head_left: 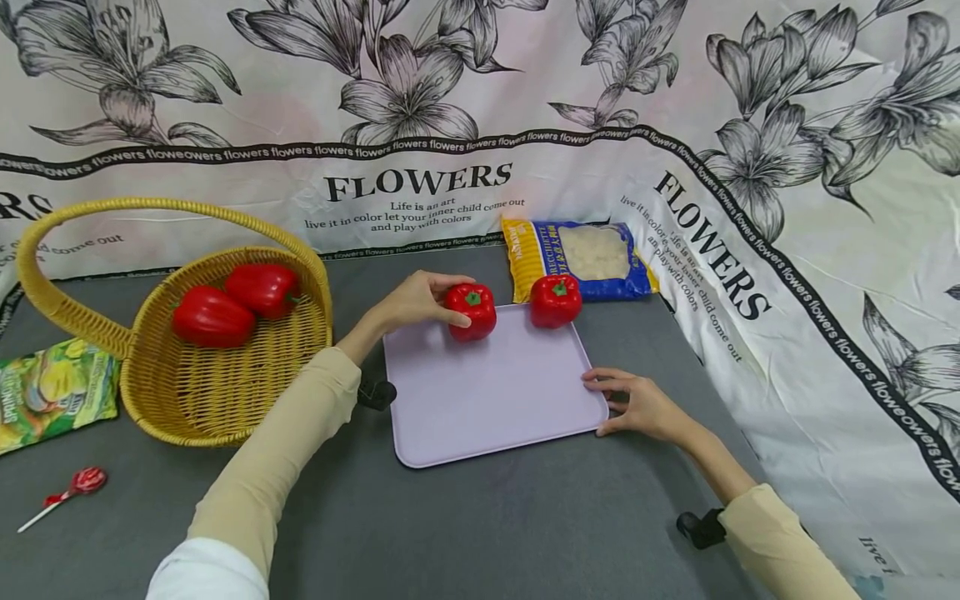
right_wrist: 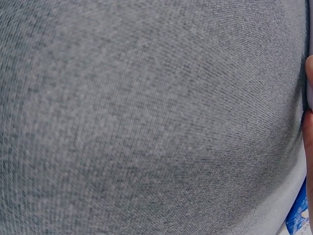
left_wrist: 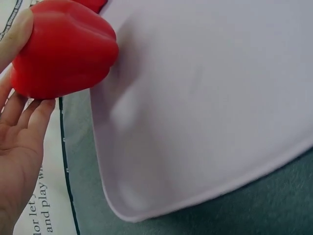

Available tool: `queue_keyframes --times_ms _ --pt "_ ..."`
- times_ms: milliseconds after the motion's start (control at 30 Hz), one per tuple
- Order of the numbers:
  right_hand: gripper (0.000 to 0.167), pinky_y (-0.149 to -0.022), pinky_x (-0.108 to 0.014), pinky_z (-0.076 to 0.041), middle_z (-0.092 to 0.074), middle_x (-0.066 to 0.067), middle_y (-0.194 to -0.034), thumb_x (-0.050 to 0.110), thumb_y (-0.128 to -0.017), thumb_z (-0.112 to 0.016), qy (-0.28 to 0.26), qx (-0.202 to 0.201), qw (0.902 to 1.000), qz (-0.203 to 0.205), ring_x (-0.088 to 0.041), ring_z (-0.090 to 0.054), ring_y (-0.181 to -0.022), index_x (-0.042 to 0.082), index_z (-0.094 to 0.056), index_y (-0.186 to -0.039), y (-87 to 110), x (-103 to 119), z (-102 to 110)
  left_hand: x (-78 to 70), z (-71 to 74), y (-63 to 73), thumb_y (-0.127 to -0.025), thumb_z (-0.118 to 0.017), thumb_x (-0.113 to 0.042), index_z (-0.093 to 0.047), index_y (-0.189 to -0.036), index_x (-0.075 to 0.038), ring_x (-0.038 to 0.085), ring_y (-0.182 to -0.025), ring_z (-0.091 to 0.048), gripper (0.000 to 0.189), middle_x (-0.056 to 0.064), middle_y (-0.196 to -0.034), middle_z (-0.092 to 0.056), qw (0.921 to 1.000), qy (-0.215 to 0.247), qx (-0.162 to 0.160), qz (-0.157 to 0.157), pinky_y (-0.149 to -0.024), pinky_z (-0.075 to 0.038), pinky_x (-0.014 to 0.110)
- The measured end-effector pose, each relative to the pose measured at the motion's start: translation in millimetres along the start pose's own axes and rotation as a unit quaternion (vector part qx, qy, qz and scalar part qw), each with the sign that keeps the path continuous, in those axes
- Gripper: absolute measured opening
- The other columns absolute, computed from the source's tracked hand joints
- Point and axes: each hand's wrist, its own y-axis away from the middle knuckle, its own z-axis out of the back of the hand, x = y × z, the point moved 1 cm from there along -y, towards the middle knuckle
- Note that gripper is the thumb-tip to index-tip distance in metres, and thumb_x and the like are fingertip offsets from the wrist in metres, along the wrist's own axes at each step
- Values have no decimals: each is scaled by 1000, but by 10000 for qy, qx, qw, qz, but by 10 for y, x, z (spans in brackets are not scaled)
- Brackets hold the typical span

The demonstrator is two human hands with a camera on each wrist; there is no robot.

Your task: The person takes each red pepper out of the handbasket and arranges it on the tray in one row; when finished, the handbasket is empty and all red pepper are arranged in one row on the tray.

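My left hand (head_left: 415, 302) grips a red bell pepper (head_left: 474, 313) with its green stem up, over the back left part of a pale lilac tray (head_left: 495, 392). In the left wrist view, the thumb and fingers hold this bell pepper (left_wrist: 66, 51) from both sides. Another red bell pepper (head_left: 556, 302) sits at the tray's back right corner. My right hand (head_left: 641, 407) holds the tray's front right corner, fingers on the right rim and thumb by the corner. Only a sliver of that hand shows in the right wrist view.
On the left stands a yellow wicker basket (head_left: 225, 383) with a tall handle, holding two red bell peppers (head_left: 213, 317). Beside it lie a green-yellow packet (head_left: 56, 392) and a red lollipop (head_left: 88, 480). A blue-yellow pasta bag (head_left: 600, 287) lies behind the tray, before the flower-print cloth (head_left: 420, 200).
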Motion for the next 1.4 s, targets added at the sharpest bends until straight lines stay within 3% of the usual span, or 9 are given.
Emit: queue_keyframes --times_ms 400,800,1033,1400 --pt "67 -88 -36 -50 -49 -19 -138 10 -65 -88 -21 -10 10000 38 -35 -47 -123 -7 -60 -124 -23 -21 -10 -17 -111 -115 -76 -83 -22 -58 -134 -17 20 -106 -59 64 7 -116 -67 9999 13 -157 -12 -90 -49 36" --pt "68 -87 -35 -50 -49 -20 -137 8 -63 -88 -68 -50 10000 -21 -36 -46 -124 -7 -61 -123 13 14 18 -104 -262 -314 -74 -84 -26 -59 -134 -20 19 -108 -58 65 6 -119 -66 9995 -97 -280 67 -90 -50 35" --pt "68 -88 -36 -50 -48 -19 -138 8 -64 -88 -88 -36 10000 -10 -36 -45 -125 -7 -60 -124 16 -17 19 -160 -343 -381 -75 -84 -24 -60 -132 -18 19 -108 -58 62 6 -120 -66 9998 52 -184 45 -89 -51 34" --pt "68 -88 -34 -51 -49 -19 -137 7 -63 -89 -208 -65 9998 -37 -35 -46 -123 -7 -61 -123 1 -10 -1 -172 -413 -462 -75 -84 -23 -57 -135 -15 19 -111 -57 66 8 -124 -64 9998 -87 -150 -56 -91 -50 33"
